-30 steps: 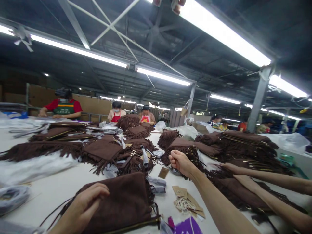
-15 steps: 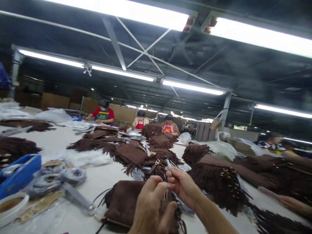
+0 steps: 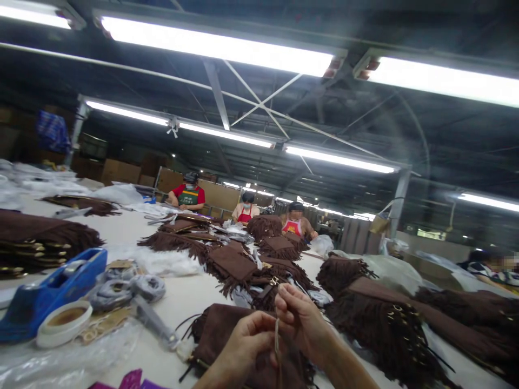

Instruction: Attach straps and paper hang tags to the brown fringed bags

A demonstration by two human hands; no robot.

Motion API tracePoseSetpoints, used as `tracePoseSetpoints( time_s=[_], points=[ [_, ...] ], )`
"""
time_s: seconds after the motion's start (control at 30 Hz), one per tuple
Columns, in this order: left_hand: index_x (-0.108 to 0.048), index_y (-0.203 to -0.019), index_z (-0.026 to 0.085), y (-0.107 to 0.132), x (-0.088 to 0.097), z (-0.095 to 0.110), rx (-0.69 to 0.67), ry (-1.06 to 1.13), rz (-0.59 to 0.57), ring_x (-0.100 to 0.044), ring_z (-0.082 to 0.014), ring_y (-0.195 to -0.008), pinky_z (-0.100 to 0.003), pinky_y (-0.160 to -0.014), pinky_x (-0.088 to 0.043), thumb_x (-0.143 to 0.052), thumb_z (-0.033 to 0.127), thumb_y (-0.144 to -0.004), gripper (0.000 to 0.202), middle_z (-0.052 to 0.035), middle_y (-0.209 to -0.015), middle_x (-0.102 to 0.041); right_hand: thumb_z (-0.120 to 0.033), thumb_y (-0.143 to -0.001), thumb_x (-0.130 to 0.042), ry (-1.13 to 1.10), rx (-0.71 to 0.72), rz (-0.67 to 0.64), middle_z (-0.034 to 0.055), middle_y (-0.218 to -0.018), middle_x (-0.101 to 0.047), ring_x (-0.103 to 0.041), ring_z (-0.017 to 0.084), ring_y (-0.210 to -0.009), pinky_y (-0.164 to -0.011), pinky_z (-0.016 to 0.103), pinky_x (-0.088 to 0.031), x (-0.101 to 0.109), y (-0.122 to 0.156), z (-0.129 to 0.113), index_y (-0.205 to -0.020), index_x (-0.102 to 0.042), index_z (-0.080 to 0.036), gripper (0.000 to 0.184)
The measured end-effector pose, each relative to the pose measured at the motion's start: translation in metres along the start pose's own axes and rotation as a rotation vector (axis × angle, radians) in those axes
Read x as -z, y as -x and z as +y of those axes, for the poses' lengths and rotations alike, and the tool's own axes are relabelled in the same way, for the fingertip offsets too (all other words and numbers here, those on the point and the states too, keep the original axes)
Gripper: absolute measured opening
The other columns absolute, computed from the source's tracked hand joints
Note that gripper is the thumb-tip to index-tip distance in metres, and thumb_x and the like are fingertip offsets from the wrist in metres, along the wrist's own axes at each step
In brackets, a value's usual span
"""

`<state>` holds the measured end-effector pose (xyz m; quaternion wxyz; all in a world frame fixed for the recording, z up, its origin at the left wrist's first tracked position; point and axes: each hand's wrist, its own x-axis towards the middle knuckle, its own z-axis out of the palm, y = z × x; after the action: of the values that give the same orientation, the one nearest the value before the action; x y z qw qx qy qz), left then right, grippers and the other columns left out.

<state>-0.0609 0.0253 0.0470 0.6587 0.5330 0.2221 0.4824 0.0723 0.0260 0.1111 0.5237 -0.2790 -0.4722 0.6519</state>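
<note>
My left hand (image 3: 243, 346) and my right hand (image 3: 302, 316) meet low in the middle of the view, both pinched on a thin pale string (image 3: 277, 337) that hangs between them. Right under them lies a brown suede bag (image 3: 221, 335) with fringe, flat on the white table (image 3: 178, 294). Both hands have their fingers closed around the string; its lower end is hidden behind my left hand.
Several brown fringed bags lie piled across the table (image 3: 239, 267) and on the right (image 3: 385, 319). A blue tape dispenser (image 3: 48, 292), a tape roll (image 3: 62, 321) and grey bundles (image 3: 121, 286) sit at the left. Three people (image 3: 188, 195) work at the far end.
The camera has swung left and tilted. My left hand left the bag and came up to my right hand; both now pinch the string. Another person's arms at the right are out of view.
</note>
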Motion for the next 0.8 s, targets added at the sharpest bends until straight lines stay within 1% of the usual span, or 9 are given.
tracePoseSetpoints(
  time_s=[0.17, 0.23, 0.3, 0.4, 0.5, 0.57, 0.67, 0.73, 0.8],
  points=[
    [-0.065, -0.072, 0.011, 0.009, 0.003, 0.001, 0.043, -0.062, 0.078, -0.05, -0.01, -0.043, -0.021, -0.043, -0.032, -0.07, 0.039, -0.058, 0.031, -0.002, -0.056, -0.062, -0.036, -0.067, -0.087, -0.003, -0.013, -0.028, -0.0095, -0.056, -0.051, -0.032, 0.0, -0.04, -0.038, 0.013, -0.016, -0.001, 0.003, 0.003, -0.073, -0.044, -0.019, 0.046],
    [-0.064, -0.068, 0.012, 0.01, 0.007, 0.0, 0.053, -0.072, 0.094, -0.048, -0.0105, -0.042, -0.022, -0.044, -0.034, -0.07, 0.037, -0.056, 0.028, -0.0008, -0.054, -0.06, -0.037, -0.068, -0.086, 0.004, -0.018, -0.034, -0.0092, -0.056, -0.051, -0.032, 0.0, -0.04, -0.038, 0.013, -0.016, -0.001, 0.004, 0.004, -0.073, -0.045, -0.019, 0.045],
    [-0.064, -0.067, 0.013, 0.01, 0.012, 0.0, 0.046, -0.127, 0.106, -0.044, -0.0095, -0.041, -0.022, -0.045, -0.033, -0.068, 0.031, -0.056, 0.022, 0.0015, -0.052, -0.057, -0.037, -0.068, -0.086, 0.011, -0.023, -0.033, -0.0091, -0.056, -0.051, -0.032, 0.0, -0.04, -0.038, 0.013, -0.017, -0.001, 0.006, 0.006, -0.073, -0.046, -0.018, 0.044],
    [-0.065, -0.066, 0.013, 0.013, 0.02, 0.005, -0.064, -0.316, 0.17, -0.046, -0.0104, -0.05, -0.022, -0.05, -0.034, -0.061, 0.02, -0.058, 0.012, 0.0022, -0.056, -0.058, -0.039, -0.067, -0.086, 0.029, -0.04, -0.026, -0.0093, -0.054, -0.051, -0.033, 0.0, -0.039, -0.038, 0.013, -0.02, 0.001, 0.01, 0.01, -0.071, -0.047, -0.018, 0.045],
    [-0.066, -0.069, 0.014, 0.019, 0.026, 0.014, -0.21, -0.498, 0.257, -0.054, -0.0137, -0.064, -0.023, -0.06, -0.039, -0.057, 0.013, -0.062, 0.011, 0.0006, -0.066, -0.063, -0.043, -0.065, -0.086, 0.054, -0.064, -0.01, -0.0089, -0.054, -0.051, -0.036, 0.001, -0.038, -0.037, 0.013, -0.023, 0.007, 0.011, 0.015, -0.072, -0.05, -0.019, 0.044],
    [-0.066, -0.073, 0.015, 0.023, 0.029, 0.019, -0.252, -0.574, 0.294, -0.056, -0.0142, -0.067, -0.023, -0.063, -0.04, -0.056, 0.012, -0.066, 0.012, 0.001, -0.068, -0.064, -0.047, -0.065, -0.085, 0.098, -0.054, 0.035, -0.0059, -0.062, -0.057, -0.044, 0.003, -0.044, -0.037, 0.012, -0.024, 0.011, 0.01, 0.02, -0.074, -0.055, -0.019, 0.043],
    [-0.065, -0.075, 0.017, 0.029, 0.031, 0.027, -0.302, -0.691, 0.305, -0.056, -0.0134, -0.066, -0.022, -0.063, -0.04, -0.054, 0.009, -0.069, 0.014, 0.0024, -0.068, -0.062, -0.055, -0.067, -0.081, 0.239, -0.011, 0.083, 0.0016, -0.081, -0.065, -0.056, 0.008, -0.064, -0.039, 0.012, -0.027, 0.013, 0.009, 0.027, -0.079, -0.066, -0.017, 0.042],
    [-0.065, -0.075, 0.018, 0.032, 0.03, 0.033, -0.34, -0.787, 0.279, -0.057, -0.0137, -0.068, -0.022, -0.065, -0.041, -0.054, 0.006, -0.069, 0.017, 0.0023, -0.069, -0.064, -0.055, -0.071, -0.078, 0.317, -0.008, 0.023, 0.0051, -0.09, -0.067, -0.059, 0.011, -0.074, -0.043, 0.013, -0.032, 0.007, 0.009, 0.033, -0.089, -0.07, -0.016, 0.043],
    [-0.065, -0.076, 0.019, 0.033, 0.031, 0.04, -0.362, -0.89, 0.25, -0.059, -0.0143, -0.07, -0.023, -0.066, -0.041, -0.054, 0.004, -0.069, 0.019, 0.0018, -0.072, -0.065, -0.05, -0.072, -0.079, 0.296, -0.059, -0.074, 0.0054, -0.094, -0.067, -0.059, 0.011, -0.074, -0.048, 0.013, -0.036, -0.003, 0.011, 0.038, -0.102, -0.069, -0.017, 0.045]
  ],
)
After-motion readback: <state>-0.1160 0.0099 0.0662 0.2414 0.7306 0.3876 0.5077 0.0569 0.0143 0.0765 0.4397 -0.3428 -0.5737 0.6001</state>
